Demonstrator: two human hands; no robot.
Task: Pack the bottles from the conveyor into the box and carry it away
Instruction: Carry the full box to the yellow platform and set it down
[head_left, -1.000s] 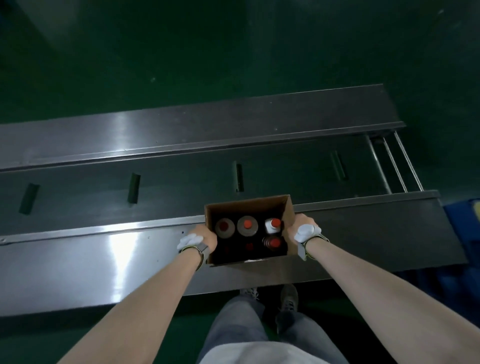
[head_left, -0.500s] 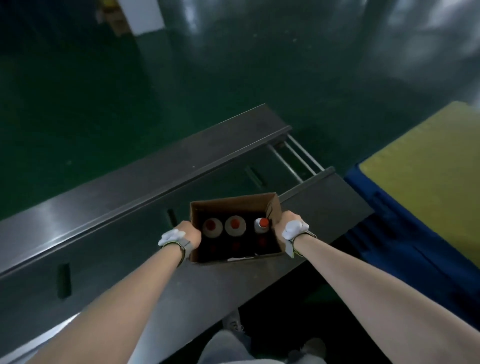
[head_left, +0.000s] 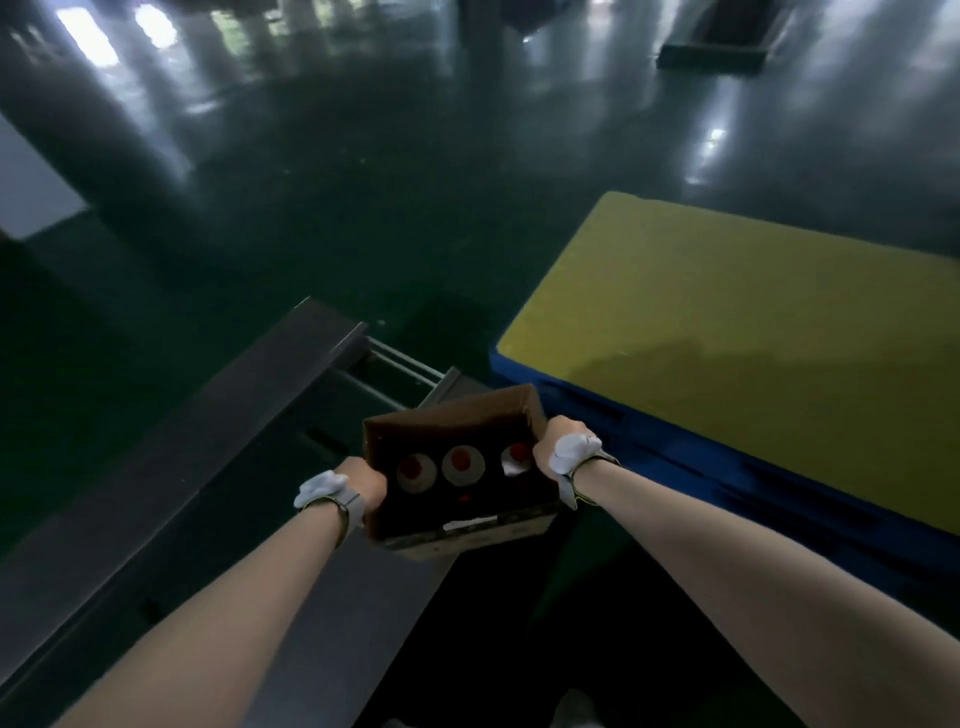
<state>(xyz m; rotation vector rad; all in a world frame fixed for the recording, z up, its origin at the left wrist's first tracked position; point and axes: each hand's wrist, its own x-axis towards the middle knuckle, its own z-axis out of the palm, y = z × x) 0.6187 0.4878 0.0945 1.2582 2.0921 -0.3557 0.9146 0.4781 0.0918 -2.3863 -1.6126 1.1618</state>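
Observation:
A brown cardboard box (head_left: 467, 535) hangs in the air in front of me, open at the top. Inside stand bottles with red caps (head_left: 460, 461), three tops showing in the far row. My left hand (head_left: 363, 480) grips the box's left wall. My right hand (head_left: 551, 451) grips its right wall. Both wrists carry white straps. The steel conveyor (head_left: 171, 483) runs away to the lower left, its end just behind the box.
A yellow-topped platform with a blue base (head_left: 753, 332) stands close on the right. Shiny dark green floor (head_left: 395, 197) stretches ahead. A dark frame (head_left: 711, 54) lies on the floor far back. Metal rods (head_left: 400, 361) stick out at the conveyor's end.
The view has swung right, away from the conveyor. The box, held in both hands, has come off the conveyor's edge towards the yellow platform, which now fills the right side.

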